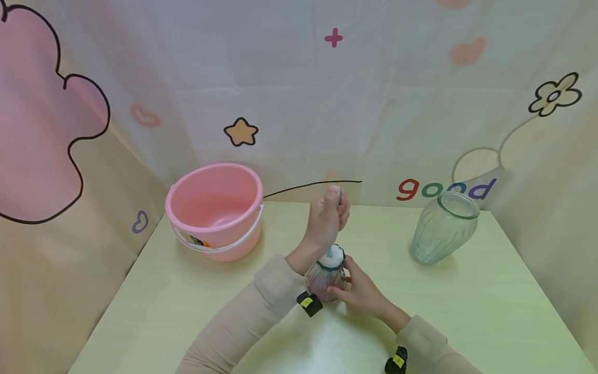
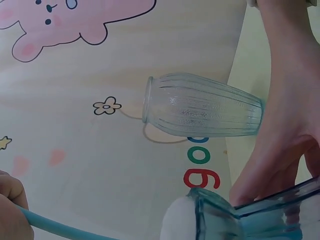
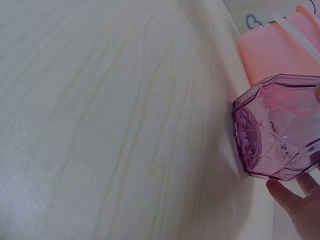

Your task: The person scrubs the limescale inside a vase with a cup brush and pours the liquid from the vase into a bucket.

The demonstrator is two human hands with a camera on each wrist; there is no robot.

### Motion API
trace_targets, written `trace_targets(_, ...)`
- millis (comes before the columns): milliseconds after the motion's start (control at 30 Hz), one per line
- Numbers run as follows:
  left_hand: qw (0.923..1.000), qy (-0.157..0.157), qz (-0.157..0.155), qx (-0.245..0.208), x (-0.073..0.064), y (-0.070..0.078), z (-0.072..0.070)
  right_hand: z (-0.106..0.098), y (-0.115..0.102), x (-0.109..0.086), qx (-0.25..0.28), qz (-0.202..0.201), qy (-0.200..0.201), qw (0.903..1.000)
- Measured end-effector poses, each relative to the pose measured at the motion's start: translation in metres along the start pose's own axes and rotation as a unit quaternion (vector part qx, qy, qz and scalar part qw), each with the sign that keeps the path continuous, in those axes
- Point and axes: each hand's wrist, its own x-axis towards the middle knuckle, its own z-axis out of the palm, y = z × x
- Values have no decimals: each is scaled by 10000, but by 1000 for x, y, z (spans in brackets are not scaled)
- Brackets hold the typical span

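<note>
A small faceted glass vase [image 1: 321,284], teal at the rim and purple toward its base, stands near the middle of the table. My right hand [image 1: 362,292] grips its side; in the right wrist view, fingers [image 3: 287,197] lie against the purple glass. My left hand [image 1: 327,215] is raised above the mouth, curled round the teal handle [image 2: 65,229] of a sponge bottle brush. Its white sponge head [image 1: 332,258] sits at the vase's mouth; how far it reaches inside cannot be seen.
A pink bucket [image 1: 254,236] with a white handle stands at the back left. Toward the back right is a taller ribbed clear glass vase [image 1: 441,231]. A printed cloth backdrop [image 1: 289,93] hangs behind the pale wooden table [image 1: 490,301].
</note>
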Motion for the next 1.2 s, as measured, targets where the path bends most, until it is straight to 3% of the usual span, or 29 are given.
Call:
trace_targets(133, 9999, -15, -52, 123, 1, -12, -2, 1, -1, 1, 40, -39, 11, 10000)
trace_targets(300, 9998, 171, 2, -55, 1, -26, -6, 2, -1, 0, -20, 51, 6, 10000)
trace_targets(633, 9977, 481, 185, -432, -2, -29, -11, 4, 0, -3, -108, 211, 34, 9997)
trace_targets(1200, 9971, 466, 355, -482, -5, -30, -20, 3, 0, -2, -80, 143, 64, 9998)
